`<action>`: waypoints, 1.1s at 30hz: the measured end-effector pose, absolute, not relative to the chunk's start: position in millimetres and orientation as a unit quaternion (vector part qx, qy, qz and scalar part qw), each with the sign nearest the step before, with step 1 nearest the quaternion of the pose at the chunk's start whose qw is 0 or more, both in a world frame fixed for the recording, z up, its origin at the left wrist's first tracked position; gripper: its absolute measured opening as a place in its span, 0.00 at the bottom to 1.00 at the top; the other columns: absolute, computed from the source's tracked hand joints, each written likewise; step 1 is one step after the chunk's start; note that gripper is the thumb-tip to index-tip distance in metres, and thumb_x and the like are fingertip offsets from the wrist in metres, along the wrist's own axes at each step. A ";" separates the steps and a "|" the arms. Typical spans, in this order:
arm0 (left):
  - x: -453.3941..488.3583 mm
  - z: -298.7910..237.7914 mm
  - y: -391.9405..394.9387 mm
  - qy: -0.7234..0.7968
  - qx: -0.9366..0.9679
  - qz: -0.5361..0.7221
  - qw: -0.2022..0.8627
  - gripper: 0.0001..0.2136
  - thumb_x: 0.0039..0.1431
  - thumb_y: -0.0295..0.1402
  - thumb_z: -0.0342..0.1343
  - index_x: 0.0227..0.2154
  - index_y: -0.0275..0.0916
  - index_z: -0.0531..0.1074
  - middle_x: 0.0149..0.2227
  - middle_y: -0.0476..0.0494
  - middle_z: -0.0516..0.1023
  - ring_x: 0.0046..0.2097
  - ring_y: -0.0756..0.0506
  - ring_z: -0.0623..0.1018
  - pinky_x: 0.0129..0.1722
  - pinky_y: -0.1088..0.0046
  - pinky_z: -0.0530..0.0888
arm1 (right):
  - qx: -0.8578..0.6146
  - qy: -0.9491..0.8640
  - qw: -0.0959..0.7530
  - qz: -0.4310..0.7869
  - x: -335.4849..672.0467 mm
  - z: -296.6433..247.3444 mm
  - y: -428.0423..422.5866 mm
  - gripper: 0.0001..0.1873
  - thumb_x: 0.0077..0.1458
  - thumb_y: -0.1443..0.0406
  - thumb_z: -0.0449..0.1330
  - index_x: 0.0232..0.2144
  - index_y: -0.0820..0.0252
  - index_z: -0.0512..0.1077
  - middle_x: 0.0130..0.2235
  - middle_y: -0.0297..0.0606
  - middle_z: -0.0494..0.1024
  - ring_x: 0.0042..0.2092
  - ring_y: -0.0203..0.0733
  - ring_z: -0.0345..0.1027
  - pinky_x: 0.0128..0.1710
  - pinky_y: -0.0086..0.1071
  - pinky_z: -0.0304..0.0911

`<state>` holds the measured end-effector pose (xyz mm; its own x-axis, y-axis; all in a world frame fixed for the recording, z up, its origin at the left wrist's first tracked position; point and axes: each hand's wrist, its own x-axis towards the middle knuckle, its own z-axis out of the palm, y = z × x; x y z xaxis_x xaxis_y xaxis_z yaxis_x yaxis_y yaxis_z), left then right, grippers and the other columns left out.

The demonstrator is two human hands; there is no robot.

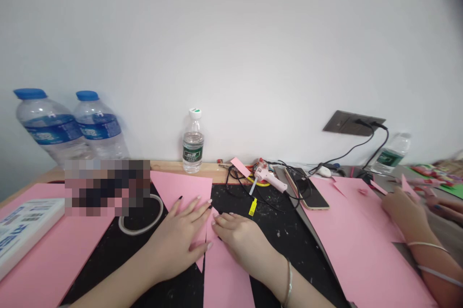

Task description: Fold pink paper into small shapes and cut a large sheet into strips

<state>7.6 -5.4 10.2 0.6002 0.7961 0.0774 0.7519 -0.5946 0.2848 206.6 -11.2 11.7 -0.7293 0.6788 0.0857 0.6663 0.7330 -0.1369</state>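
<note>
My left hand (pixel 181 235) lies flat with fingers spread on a pink paper sheet (pixel 184 187) on the black mat (pixel 282 235). My right hand (pixel 240 235), a bangle on its wrist, rests palm down right beside it, fingers stretched along the edge of a second pink paper strip (pixel 226 279) that runs toward me. The fingertips of both hands nearly meet at the seam between the two papers. Neither hand holds anything.
A small water bottle (pixel 193 141), two large bottles (pixel 72 125), a tape ring (pixel 142 214), a pink glue gun (pixel 269 178), cables, a phone (pixel 311 192) and a white box (pixel 25 226) sit around. Another person's hands (pixel 405 207) work on pink paper (pixel 347 231) at right.
</note>
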 end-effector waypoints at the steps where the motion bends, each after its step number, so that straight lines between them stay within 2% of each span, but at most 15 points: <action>1: 7.7 10.5 -5.5 0.436 0.887 0.098 0.114 0.27 0.56 0.45 0.45 0.58 0.46 0.50 0.61 0.46 0.55 0.61 0.39 0.52 0.58 0.52 0.47 | -0.363 -0.928 0.065 0.048 206.6 11.7 -11.2 0.14 0.58 0.70 0.49 0.47 0.63 0.64 0.50 0.40 0.69 0.50 0.40 0.60 0.51 0.32 0.54; 11: 8.4 9.0 -4.3 0.445 0.885 0.081 0.114 0.27 0.56 0.45 0.43 0.58 0.44 0.51 0.61 0.44 0.54 0.62 0.40 0.51 0.58 0.50 0.47 | -0.358 -0.931 0.063 0.044 205.5 12.0 -11.4 0.13 0.58 0.71 0.50 0.46 0.64 0.64 0.49 0.41 0.69 0.49 0.41 0.61 0.50 0.32 0.55; 17: 10.0 4.0 -1.7 0.440 0.887 0.083 0.109 0.27 0.55 0.45 0.45 0.57 0.44 0.54 0.60 0.45 0.57 0.62 0.37 0.50 0.58 0.48 0.46 | -0.356 -0.931 0.068 0.045 205.3 11.0 -11.4 0.13 0.58 0.70 0.50 0.47 0.64 0.64 0.47 0.41 0.70 0.48 0.42 0.62 0.50 0.33 0.55; 30: 14.9 11.4 -9.7 0.424 0.897 0.081 0.093 0.24 0.56 0.39 0.45 0.57 0.44 0.55 0.59 0.42 0.59 0.62 0.38 0.51 0.57 0.47 0.45 | -0.350 -0.933 0.063 0.057 205.2 15.9 -15.4 0.17 0.58 0.72 0.48 0.50 0.66 0.61 0.50 0.45 0.69 0.53 0.42 0.58 0.53 0.34 0.53; 33: 15.4 9.7 -8.0 0.426 0.896 0.088 0.089 0.22 0.58 0.36 0.42 0.56 0.45 0.56 0.59 0.43 0.59 0.62 0.39 0.51 0.57 0.46 0.46 | -0.351 -0.932 0.060 0.065 206.1 17.9 -16.4 0.18 0.57 0.73 0.48 0.50 0.65 0.61 0.51 0.45 0.68 0.54 0.42 0.57 0.54 0.36 0.52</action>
<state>15.4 -8.0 9.7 0.6222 0.7785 0.0827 0.7472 -0.6220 0.2342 206.1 -16.4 17.9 -0.7457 0.6629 0.0672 0.6473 0.7446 -0.1630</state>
